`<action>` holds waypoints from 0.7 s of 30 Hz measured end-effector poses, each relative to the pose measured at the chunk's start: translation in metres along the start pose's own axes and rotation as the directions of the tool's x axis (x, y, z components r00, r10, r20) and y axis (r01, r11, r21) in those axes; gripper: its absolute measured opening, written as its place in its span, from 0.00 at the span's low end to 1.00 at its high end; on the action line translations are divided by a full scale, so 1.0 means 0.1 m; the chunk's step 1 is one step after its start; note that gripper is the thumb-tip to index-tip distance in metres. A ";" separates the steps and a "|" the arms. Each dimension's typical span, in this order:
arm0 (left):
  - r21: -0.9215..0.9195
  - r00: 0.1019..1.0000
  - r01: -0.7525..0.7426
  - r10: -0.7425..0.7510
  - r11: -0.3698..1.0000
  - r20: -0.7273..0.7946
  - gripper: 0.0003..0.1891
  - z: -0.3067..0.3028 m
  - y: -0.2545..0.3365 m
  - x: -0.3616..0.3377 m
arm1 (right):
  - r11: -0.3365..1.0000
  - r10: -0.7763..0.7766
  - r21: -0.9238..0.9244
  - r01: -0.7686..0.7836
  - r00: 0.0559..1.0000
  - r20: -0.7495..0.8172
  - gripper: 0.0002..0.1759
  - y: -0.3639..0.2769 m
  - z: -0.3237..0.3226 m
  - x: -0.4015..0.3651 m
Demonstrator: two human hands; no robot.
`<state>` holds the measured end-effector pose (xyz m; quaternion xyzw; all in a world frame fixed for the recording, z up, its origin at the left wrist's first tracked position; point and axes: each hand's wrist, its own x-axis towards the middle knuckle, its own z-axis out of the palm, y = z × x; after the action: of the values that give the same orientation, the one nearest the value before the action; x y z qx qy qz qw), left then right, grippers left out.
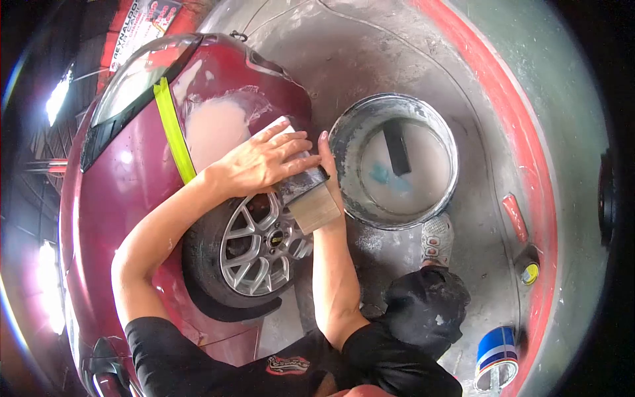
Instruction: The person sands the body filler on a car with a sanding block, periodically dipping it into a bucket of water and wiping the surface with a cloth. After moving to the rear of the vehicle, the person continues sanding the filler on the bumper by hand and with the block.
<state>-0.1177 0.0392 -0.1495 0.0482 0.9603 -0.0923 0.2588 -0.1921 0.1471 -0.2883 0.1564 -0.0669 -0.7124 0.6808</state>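
Between my hands is a sanding block (pixel 316 209), a wooden block with a grey, dusty sheet wrapped around most of it and one bare wood end showing. My left hand (pixel 268 159) lies over the wrapped part, fingers bent across it. From the other side my right hand (pixel 329 162) grips the block; one upright digit shows, while its other fingers are hidden. Just beyond the hands, the maroon car's (pixel 126 205) fender carries a pale filler patch (pixel 217 129). Yellow-green tape (pixel 173 132) runs along the panel edge beside that patch.
A tub (pixel 455 159) of cloudy water stands on the floor to the right, with a dark block (pixel 397 147) in it. The alloy wheel (pixel 258 245) sits below my hands. A blue can (pixel 496 357), a red piece (pixel 514 218) and a small yellow-ended item (pixel 530 274) lie farther right.
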 end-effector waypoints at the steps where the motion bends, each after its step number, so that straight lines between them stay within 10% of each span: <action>1: -0.002 1.000 -0.002 0.002 1.000 -0.001 0.59 -0.12 0.02 -0.04 | 0.998 0.059 -0.030 -0.058 0.998 0.037 0.35 -0.06 0.06 -0.02; 7: -0.420 0.880 0.056 -0.244 0.906 -0.408 0.58 -0.41 0.05 -0.36 | 0.974 0.205 -0.144 -0.174 0.947 0.245 0.26 -0.10 0.08 -0.01; 10: -0.884 0.637 0.019 -0.687 0.468 -0.350 0.61 -0.31 0.05 -0.54 | 0.918 0.044 -0.396 0.035 0.981 0.190 0.24 -0.07 0.12 0.09; 13: -0.978 0.612 -0.208 -0.784 -0.034 -0.103 0.61 -0.17 -0.07 -0.66 | 0.639 -0.313 -0.667 0.383 0.922 0.229 0.29 0.03 0.29 0.05; 16: -0.971 0.639 -0.201 -0.768 -0.133 -0.027 0.60 0.06 -0.07 -0.73 | 0.379 -0.501 -0.693 0.613 0.766 0.403 0.39 0.22 0.52 -0.07; 18: -0.965 0.616 -0.234 -0.786 -0.120 -0.052 0.61 0.03 0.05 -0.62 | -0.106 -0.571 -0.580 0.808 0.428 0.701 0.39 0.27 0.66 -0.08; 21: -0.974 0.659 -0.210 -0.748 -0.084 -0.077 0.64 0.02 0.06 -0.52 | -0.225 -0.606 -0.598 0.769 0.370 0.704 0.41 0.34 0.60 -0.03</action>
<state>-0.0708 0.0425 -0.1254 -0.3427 0.7246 0.5746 -0.1656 -0.1790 0.1408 -0.2211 -0.2937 0.3872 -0.8675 0.1057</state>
